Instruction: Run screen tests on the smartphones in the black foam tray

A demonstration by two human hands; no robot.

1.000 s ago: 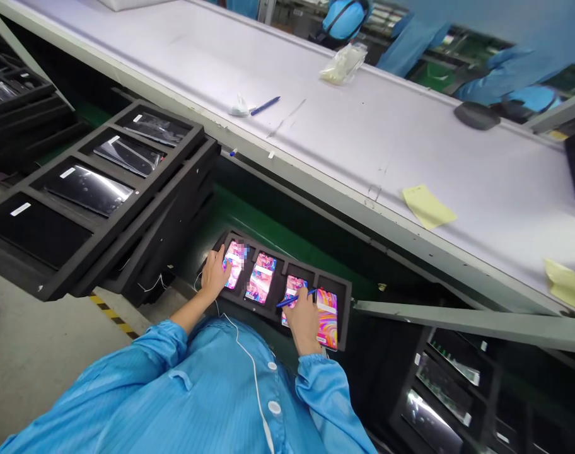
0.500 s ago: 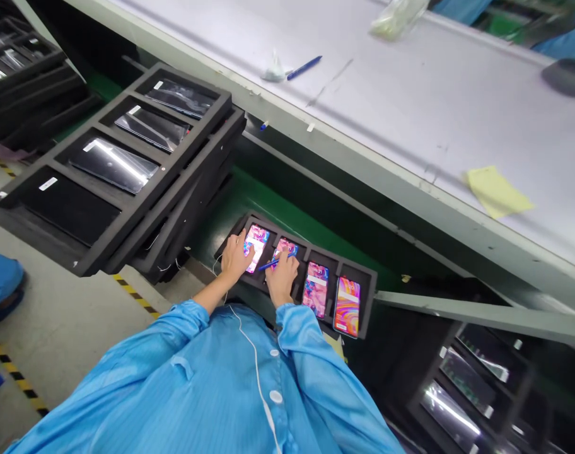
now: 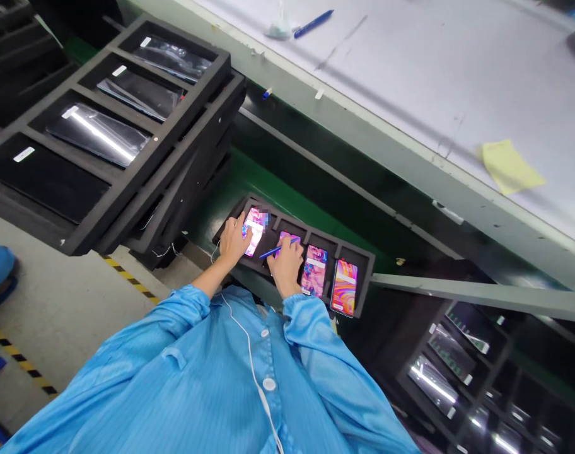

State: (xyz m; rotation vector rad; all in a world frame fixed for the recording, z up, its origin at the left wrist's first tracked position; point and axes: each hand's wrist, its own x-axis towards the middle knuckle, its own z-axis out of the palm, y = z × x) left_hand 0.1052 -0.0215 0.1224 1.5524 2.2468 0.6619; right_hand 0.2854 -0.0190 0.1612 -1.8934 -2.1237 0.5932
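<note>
A small black foam tray (image 3: 369, 268) in front of me holds several smartphones with lit screens. My left hand (image 3: 231, 243) grips the leftmost smartphone (image 3: 254, 236) by its left side, thumb over the screen. A blue pen (image 3: 270, 252) is held in my right hand (image 3: 287, 263), whose fingers are over the second smartphone (image 3: 287, 237) and partly hide it. To the right lie a third smartphone (image 3: 314, 272) with a pink screen and a fourth smartphone (image 3: 345, 287) with a swirled orange-pink screen, both untouched.
Stacked black trays (image 3: 157, 135) with dark, film-wrapped phones stand at the left. A white workbench (image 3: 391, 82) spans the top, bearing another blue pen (image 3: 313, 24) and a yellow paper (image 3: 509, 167). A metal bar (image 3: 458, 293) and more phone trays (image 3: 476, 372) are at the right.
My view has shifted, so the bench and stacked trays sit higher in the picture. The right hand, with the pen, has moved slightly right over the second smartphone; the left hand stays on the first.
</note>
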